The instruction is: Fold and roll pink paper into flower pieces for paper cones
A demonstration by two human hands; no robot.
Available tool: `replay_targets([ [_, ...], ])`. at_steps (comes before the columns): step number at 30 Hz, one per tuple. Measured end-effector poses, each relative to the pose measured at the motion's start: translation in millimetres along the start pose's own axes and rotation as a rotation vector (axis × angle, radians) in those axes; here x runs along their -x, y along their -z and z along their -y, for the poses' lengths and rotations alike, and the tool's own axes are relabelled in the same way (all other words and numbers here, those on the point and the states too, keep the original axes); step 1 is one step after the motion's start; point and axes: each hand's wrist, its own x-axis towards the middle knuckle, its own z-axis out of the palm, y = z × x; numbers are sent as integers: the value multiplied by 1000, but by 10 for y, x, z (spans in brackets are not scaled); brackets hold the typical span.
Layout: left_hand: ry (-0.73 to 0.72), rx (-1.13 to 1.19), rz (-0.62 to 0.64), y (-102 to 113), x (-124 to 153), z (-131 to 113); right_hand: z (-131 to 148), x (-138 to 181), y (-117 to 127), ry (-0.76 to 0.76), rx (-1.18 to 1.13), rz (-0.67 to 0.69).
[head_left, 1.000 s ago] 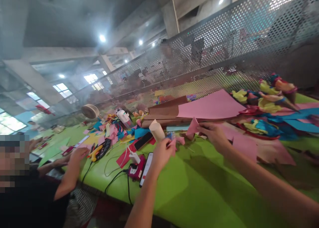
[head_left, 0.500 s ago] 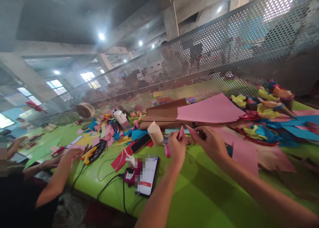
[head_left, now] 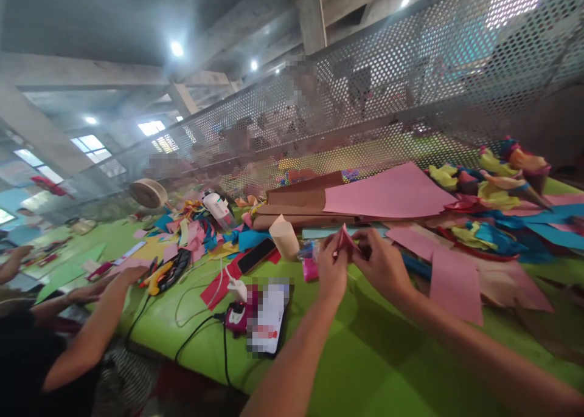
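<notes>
Right between the fingertips of both hands, above the green tabletop, sits a small folded piece of pink paper, its pointed tip rising toward 12 o'clock. The left hand reaches it from 7 o'clock, fingers drawn in and pinching its lower left part; the right hand comes from 4 o'clock, its thumb and forefinger nearly together and gripping the right edge. The gap between those fingers looks no wider than the paper, though the exact contact of the other fingers is hidden. Measured from the paper, a bright pink packet lies at 8 o'clock, just beside the left hand, and a cream paper roll stands at 9, slightly tilted. Farther out toward 8 o'clock are a lit phone and a plug block with cords. Brown paper lies at 10, a large pink sheet between 1 and 2, and a smaller pink sheet between 3 and 4, near the right forearm. Crumpled yellow and blue paper sits at 3. Well apart, between 8 and 9 o'clock, is a co-worker's hand.
</notes>
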Motion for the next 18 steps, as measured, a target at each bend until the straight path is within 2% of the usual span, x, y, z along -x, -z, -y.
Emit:
replay_targets([
  [3, 7, 84, 47, -11, 30, 21, 26, 2, 13, -43, -12, -6],
  [10, 50, 224, 4, -57, 107, -13, 28, -4, 17, -85, -10, -13],
  [13, 103, 318, 13, -80, 134, -43, 30, -2, 18, -83, -88, 8],
  [18, 248, 620, 64, -115, 113, 31, 45, -8, 54, -129, -275, 60],
])
